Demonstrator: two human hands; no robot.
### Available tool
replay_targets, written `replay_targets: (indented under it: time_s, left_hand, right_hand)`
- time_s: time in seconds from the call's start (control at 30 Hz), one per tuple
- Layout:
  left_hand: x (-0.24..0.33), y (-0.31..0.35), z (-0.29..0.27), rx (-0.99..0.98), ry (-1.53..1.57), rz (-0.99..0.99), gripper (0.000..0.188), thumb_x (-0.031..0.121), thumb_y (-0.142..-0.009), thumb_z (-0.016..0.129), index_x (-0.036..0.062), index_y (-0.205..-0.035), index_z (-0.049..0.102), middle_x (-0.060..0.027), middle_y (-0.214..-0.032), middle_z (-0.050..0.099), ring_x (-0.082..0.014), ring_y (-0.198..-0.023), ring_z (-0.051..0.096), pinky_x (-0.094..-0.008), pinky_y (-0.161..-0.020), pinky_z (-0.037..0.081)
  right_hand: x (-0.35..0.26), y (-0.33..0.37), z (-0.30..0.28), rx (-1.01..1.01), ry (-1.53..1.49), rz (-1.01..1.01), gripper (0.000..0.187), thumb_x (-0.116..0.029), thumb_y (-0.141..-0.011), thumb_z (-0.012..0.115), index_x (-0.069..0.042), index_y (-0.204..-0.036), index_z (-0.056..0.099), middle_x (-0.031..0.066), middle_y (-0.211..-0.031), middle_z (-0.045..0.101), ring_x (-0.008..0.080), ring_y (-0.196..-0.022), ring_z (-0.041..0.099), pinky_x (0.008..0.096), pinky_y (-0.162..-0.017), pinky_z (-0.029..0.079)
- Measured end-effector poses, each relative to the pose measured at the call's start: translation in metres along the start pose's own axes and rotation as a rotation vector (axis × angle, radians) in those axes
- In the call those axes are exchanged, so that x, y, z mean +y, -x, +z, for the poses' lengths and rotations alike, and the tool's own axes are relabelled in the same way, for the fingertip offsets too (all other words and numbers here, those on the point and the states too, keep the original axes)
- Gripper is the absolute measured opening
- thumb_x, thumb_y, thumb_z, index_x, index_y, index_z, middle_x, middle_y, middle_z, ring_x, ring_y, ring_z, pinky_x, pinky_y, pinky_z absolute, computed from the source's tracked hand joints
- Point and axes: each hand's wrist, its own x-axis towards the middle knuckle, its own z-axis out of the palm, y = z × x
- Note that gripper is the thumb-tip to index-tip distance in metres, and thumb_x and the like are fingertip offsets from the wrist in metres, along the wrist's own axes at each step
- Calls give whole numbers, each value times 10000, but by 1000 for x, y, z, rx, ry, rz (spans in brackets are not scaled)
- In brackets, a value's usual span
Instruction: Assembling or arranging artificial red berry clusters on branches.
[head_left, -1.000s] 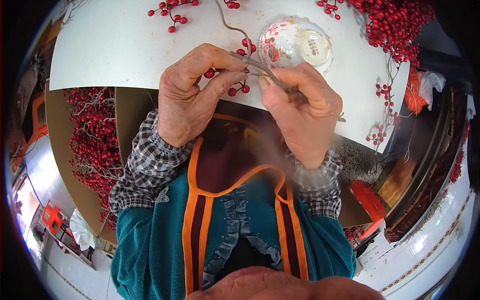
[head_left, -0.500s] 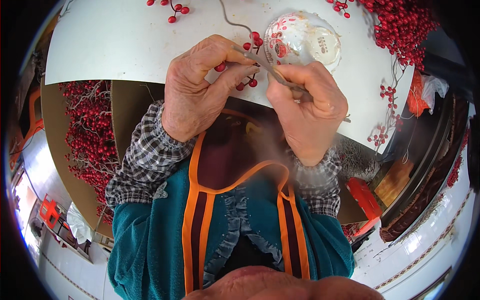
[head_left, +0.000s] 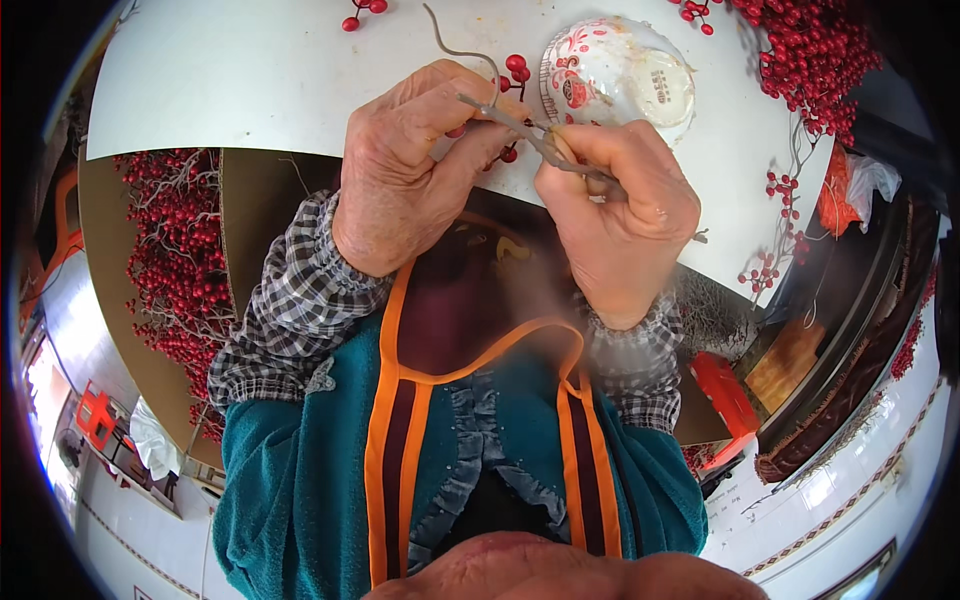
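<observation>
Over the front edge of the white table, my left hand (head_left: 415,165) and my right hand (head_left: 620,210) both pinch a grey-brown artificial twig (head_left: 535,140). The twig runs slantwise between them, and a thin curved tail (head_left: 460,50) rises from it beyond my left fingers. Red berries (head_left: 516,67) on a dark stem stick out around my left fingertips, partly hidden behind them. My right thumb and forefinger close on the twig's lower right part. Just beyond my right hand lies an upturned white bowl (head_left: 590,75) with a red pattern and smears on its base.
Bunches of red berry branches (head_left: 805,65) lie at the table's (head_left: 240,90) far right. A loose berry sprig (head_left: 765,272) hangs by its right edge. More berry branches (head_left: 180,260) fill a cardboard box (head_left: 255,200) at the left. A red plastic stool (head_left: 725,400) stands lower right.
Both hands stay on the twig, with my left hand shifted slightly. The thin tail has swung a little left, and the whole table view has shifted slightly.
</observation>
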Motion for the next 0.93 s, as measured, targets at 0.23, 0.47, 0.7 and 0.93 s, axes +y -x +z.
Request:
replay_targets:
  time_s: [0.23, 0.47, 0.7, 0.93]
  left_hand:
    - [-4, 4, -2, -38, -2, 22, 193, -88, -807, 656, -1, -979, 667, -115, -948, 656, -194, -888, 634, -273, -751, 520]
    - [-8, 6, 0, -63, -108, 55, 197, -88, -811, 634, 10, -974, 686, -110, -947, 656, -187, -881, 631, -262, -749, 516]
    - [-13, 4, 0, -112, -72, 76, 210, -112, -828, 590, -7, -993, 666, -107, -973, 645, -179, -866, 627, -259, -726, 521]
    - [2, 3, -26, -119, -8, -162, 199, -81, -894, 577, -4, -1055, 664, -121, -1037, 646, -162, -867, 652, -238, -678, 558]
  right_hand:
    - [-1, 2, 8, 26, 38, -15, 146, 5, -684, 730, -45, -793, 647, 54, -678, 578, 165, -571, 562, 276, -497, 447]
    - [4, 5, 11, 28, 80, -41, 166, 21, -670, 736, -53, -789, 647, 55, -675, 559, 189, -571, 562, 289, -505, 450]
    - [6, 8, 10, -14, 101, -22, 176, 35, -675, 718, -52, -810, 647, 56, -691, 556, 190, -589, 551, 295, -528, 453]
    - [1, 14, -7, -21, 99, -60, 467, -36, -766, 755, -107, -1215, 648, 89, -958, 617, 222, -773, 591, 284, -664, 520]
